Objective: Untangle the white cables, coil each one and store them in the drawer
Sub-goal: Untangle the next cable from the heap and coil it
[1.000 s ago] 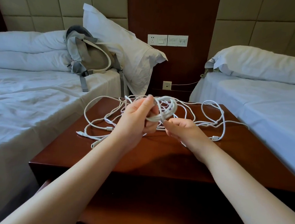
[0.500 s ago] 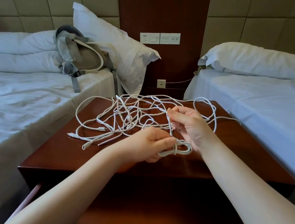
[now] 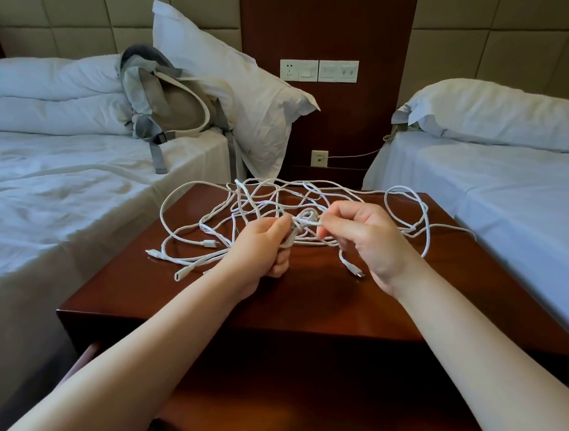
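The white cables [image 3: 207,222] lay in a big messy heap on top of the dark wooden nightstand [image 3: 303,299], between two beds. Loops of them ran from the left edge of the top almost to the right edge, and some plug ends [image 3: 357,273] lay flat on the wood. Both hands were just above the middle of the heap. The left hand [image 3: 259,247] was curled tight around a small coil [image 3: 305,217] of cable. The right hand [image 3: 366,243] pinched a bit of that small coil with its thumb and finger, right beside the left hand. A gray backpack [image 3: 172,109] leaned on a white pillow [image 3: 239,84] on the left bed [image 3: 54,195]. The right bed [image 3: 518,201] had a white pillow too. Wall sockets [image 3: 318,70] sat on the wood panel behind.
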Action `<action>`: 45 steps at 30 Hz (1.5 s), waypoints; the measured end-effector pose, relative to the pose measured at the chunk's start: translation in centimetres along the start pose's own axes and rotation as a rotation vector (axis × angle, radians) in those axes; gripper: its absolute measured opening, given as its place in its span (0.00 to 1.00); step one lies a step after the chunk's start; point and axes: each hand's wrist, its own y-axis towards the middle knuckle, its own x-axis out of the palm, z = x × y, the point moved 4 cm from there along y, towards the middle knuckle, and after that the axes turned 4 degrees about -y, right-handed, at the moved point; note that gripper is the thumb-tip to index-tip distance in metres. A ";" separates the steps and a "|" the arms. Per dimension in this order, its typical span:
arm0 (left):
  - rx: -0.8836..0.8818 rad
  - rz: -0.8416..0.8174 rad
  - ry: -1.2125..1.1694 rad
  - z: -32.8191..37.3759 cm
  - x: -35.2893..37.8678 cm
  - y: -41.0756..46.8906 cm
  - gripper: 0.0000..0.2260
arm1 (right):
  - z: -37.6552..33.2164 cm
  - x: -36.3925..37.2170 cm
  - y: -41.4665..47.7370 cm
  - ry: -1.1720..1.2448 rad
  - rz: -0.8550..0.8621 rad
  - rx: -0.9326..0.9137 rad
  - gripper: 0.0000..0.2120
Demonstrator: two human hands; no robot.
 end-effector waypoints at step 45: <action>-0.016 -0.152 0.037 0.3 2.5 -1.2 0.18 | 0.0 -0.5 -0.2 -0.075 0.223 -0.098 0.11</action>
